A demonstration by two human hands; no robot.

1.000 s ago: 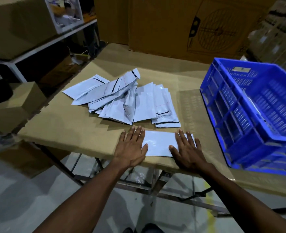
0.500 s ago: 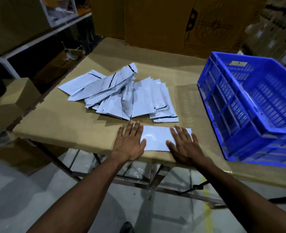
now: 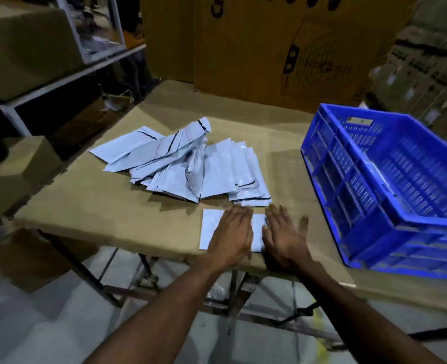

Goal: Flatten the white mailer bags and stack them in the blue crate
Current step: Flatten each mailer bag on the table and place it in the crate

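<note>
Both my hands lay flat on one white mailer bag (image 3: 213,227) at the near edge of the table (image 3: 112,214); fingers straight and pressed down, gripping nothing; my left hand (image 3: 230,232) covered the bag's middle, my right hand (image 3: 282,235) covered its end nearest the blue crate (image 3: 390,190); right thumb spread out toward the crate, its outline blurred. A strip of the bag showed between the two hands; the bag's far-from-crate end lay bare and looked flat; the bag's crate-side edge was hidden under my right hand.

The loose pile of mailer bags (image 3: 190,164) sat just beyond the pressed bag, farther from me, its nearest sheet almost touching my fingertips (image 3: 243,208); some sheets in the pile lay flat and fanned, others were creased or puffed, one stood up folded in the middle; black seal strips showed on several.

The crate stood on the same table, well apart from the pile, near my right hand but not touching it; it was tilted in the view; whatever lay on its floor I could not tell through the mesh walls.

Beyond the table from the crate: large cardboard cartons (image 3: 282,48) standing upright; on the pile's far side from the crate, a metal shelf (image 3: 67,74) carrying a carton.
</note>
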